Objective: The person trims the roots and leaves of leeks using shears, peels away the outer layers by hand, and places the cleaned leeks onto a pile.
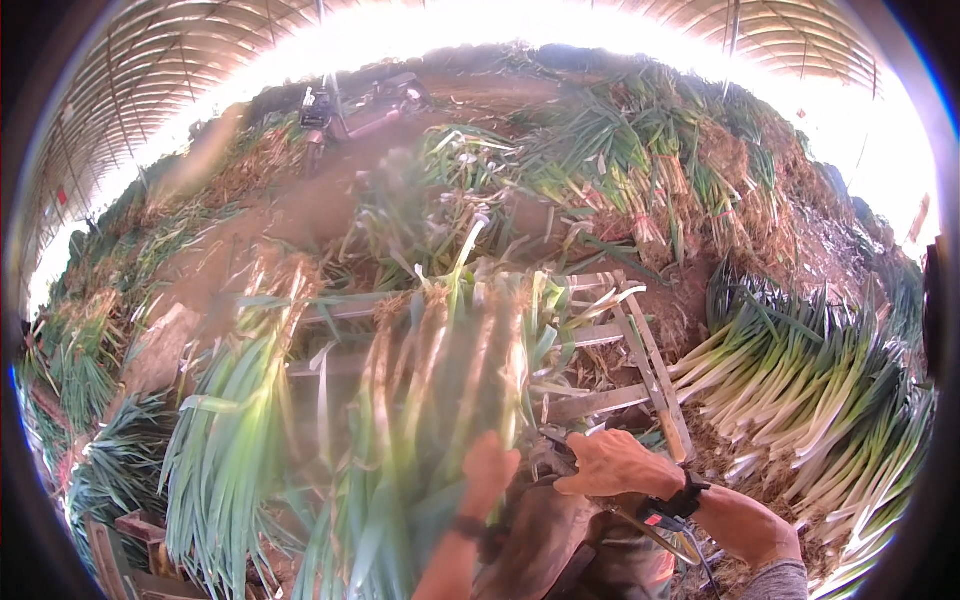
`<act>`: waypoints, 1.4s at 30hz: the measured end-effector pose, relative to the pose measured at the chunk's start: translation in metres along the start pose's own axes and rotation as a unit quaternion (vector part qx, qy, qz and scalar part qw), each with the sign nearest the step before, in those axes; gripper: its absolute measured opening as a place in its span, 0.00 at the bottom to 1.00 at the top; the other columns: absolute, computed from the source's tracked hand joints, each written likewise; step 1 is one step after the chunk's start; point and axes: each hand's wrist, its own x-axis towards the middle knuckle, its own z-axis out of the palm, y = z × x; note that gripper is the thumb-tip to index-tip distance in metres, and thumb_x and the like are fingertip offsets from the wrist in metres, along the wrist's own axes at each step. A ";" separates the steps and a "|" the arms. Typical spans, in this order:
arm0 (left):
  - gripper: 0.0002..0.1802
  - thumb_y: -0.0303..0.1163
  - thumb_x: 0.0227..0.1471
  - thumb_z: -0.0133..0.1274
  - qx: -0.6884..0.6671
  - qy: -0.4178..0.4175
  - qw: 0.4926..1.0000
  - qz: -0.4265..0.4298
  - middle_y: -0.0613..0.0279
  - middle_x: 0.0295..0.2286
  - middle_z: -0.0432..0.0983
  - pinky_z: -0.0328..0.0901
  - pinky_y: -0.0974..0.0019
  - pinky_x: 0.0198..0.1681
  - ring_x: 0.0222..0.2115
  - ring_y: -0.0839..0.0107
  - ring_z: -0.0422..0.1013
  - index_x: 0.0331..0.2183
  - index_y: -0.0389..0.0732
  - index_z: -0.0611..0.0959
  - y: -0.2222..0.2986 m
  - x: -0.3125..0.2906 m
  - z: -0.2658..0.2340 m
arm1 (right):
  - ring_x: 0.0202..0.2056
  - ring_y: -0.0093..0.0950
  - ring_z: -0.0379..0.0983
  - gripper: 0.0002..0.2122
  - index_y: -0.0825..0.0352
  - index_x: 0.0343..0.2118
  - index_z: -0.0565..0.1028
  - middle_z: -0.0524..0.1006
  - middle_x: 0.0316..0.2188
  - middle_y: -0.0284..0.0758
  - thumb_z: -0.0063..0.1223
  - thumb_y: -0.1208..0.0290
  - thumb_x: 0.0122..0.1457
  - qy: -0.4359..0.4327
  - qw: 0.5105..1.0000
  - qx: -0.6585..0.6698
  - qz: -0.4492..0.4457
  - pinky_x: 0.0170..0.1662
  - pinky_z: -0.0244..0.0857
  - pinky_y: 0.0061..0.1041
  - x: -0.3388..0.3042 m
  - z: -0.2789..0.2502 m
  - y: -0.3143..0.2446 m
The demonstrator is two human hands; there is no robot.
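My left hand (490, 468) is slightly blurred over the near edge of a row of leeks (430, 340), its fingers curled. Whether a stalk is in its grasp cannot be made out. The leeks lie on a slatted wooden rack (655, 375), roots at the far side and green leaves hanging toward me. Just to the right, my right hand (615, 465) reaches leftward with bent fingers around a small dark grey thing, mostly hidden. Below that wrist runs a thin curved hose or cord (655, 535). Both wrists wear dark bands.
Cleaned leeks with white stems (800, 390) are piled on the right. Unpeeled bundles (650, 170) lie behind on brown soil. More green leaves (115, 460) are heaped at the left. A two-wheeled vehicle (320, 115) stands far back, under an arched greenhouse frame (170, 70).
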 end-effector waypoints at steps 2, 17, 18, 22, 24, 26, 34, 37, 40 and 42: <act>0.18 0.39 0.40 0.57 0.011 -0.023 1.000 -0.013 0.42 0.33 0.77 0.68 0.45 0.41 0.36 0.43 0.73 0.31 0.36 0.78 0.000 0.001 -0.001 | 0.32 0.52 0.75 0.27 0.75 0.32 0.71 0.76 0.26 0.55 0.54 0.48 0.47 0.017 1.000 -0.010 0.007 0.39 0.67 0.43 0.009 0.004 0.002; 0.26 0.46 0.45 0.54 0.019 -0.114 0.991 -0.061 0.41 0.39 0.76 0.67 0.49 0.46 0.42 0.45 0.73 0.38 0.33 0.79 0.015 0.007 -0.014 | 0.32 0.49 0.77 0.22 0.71 0.50 0.69 0.78 0.30 0.52 0.45 0.64 0.55 0.187 0.981 -0.033 -0.035 0.35 0.71 0.41 0.066 -0.004 0.003; 0.26 0.46 0.45 0.54 0.020 -0.113 0.992 -0.060 0.41 0.39 0.76 0.67 0.49 0.46 0.42 0.45 0.73 0.38 0.33 0.79 0.017 0.007 -0.016 | 0.30 0.47 0.78 0.23 0.70 0.53 0.68 0.78 0.29 0.51 0.44 0.66 0.54 0.150 0.987 -0.045 -0.030 0.32 0.70 0.40 0.070 -0.011 0.001; 0.26 0.46 0.45 0.54 0.026 -0.112 0.991 -0.068 0.41 0.40 0.75 0.66 0.49 0.47 0.43 0.45 0.72 0.39 0.32 0.79 0.018 0.004 -0.018 | 0.27 0.41 0.78 0.25 0.68 0.57 0.64 0.76 0.26 0.47 0.44 0.68 0.54 0.113 0.992 -0.052 0.015 0.28 0.70 0.39 0.097 -0.009 0.010; 0.26 0.46 0.45 0.54 0.026 -0.111 0.992 -0.059 0.41 0.40 0.75 0.66 0.49 0.48 0.43 0.45 0.72 0.39 0.32 0.79 0.021 0.005 -0.015 | 0.27 0.41 0.78 0.26 0.69 0.58 0.63 0.76 0.26 0.47 0.44 0.68 0.54 0.143 0.987 -0.075 0.010 0.28 0.70 0.38 0.110 -0.004 0.028; 0.27 0.47 0.45 0.54 0.040 -0.110 0.991 -0.066 0.42 0.41 0.75 0.66 0.49 0.47 0.43 0.45 0.72 0.39 0.33 0.79 0.020 0.006 -0.012 | 0.27 0.40 0.78 0.27 0.69 0.58 0.61 0.76 0.26 0.46 0.44 0.68 0.54 0.167 0.981 -0.097 0.000 0.28 0.70 0.37 0.114 -0.006 0.028; 0.25 0.46 0.43 0.56 0.023 -0.086 0.996 -0.022 0.39 0.35 0.76 0.66 0.50 0.45 0.40 0.44 0.72 0.33 0.31 0.79 0.016 0.019 -0.020 | 0.33 0.46 0.76 0.27 0.75 0.36 0.72 0.77 0.30 0.52 0.55 0.49 0.48 0.124 0.991 0.050 0.011 0.39 0.68 0.41 0.059 -0.024 0.016; 0.23 0.45 0.42 0.56 -0.009 -0.036 0.999 -0.011 0.39 0.33 0.77 0.67 0.50 0.42 0.37 0.44 0.73 0.30 0.32 0.79 0.019 0.030 -0.027 | 0.28 0.45 0.74 0.26 0.73 0.33 0.72 0.76 0.24 0.48 0.56 0.48 0.47 0.106 0.994 0.034 -0.016 0.34 0.66 0.39 0.025 -0.026 0.007; 0.22 0.45 0.41 0.57 -0.039 -0.042 0.998 -0.009 0.41 0.32 0.77 0.67 0.51 0.40 0.34 0.44 0.73 0.29 0.33 0.79 0.030 0.043 -0.041 | 0.27 0.46 0.73 0.26 0.73 0.32 0.71 0.75 0.21 0.48 0.56 0.48 0.47 0.049 0.997 0.052 -0.011 0.33 0.65 0.40 -0.004 -0.019 0.008; 0.22 0.44 0.40 0.57 -0.049 -0.057 0.997 -0.003 0.42 0.31 0.78 0.67 0.51 0.39 0.33 0.45 0.74 0.29 0.33 0.79 0.032 0.045 -0.044 | 0.27 0.47 0.73 0.26 0.73 0.31 0.71 0.75 0.21 0.49 0.56 0.49 0.48 0.028 0.998 0.057 -0.007 0.34 0.65 0.41 -0.018 -0.014 0.010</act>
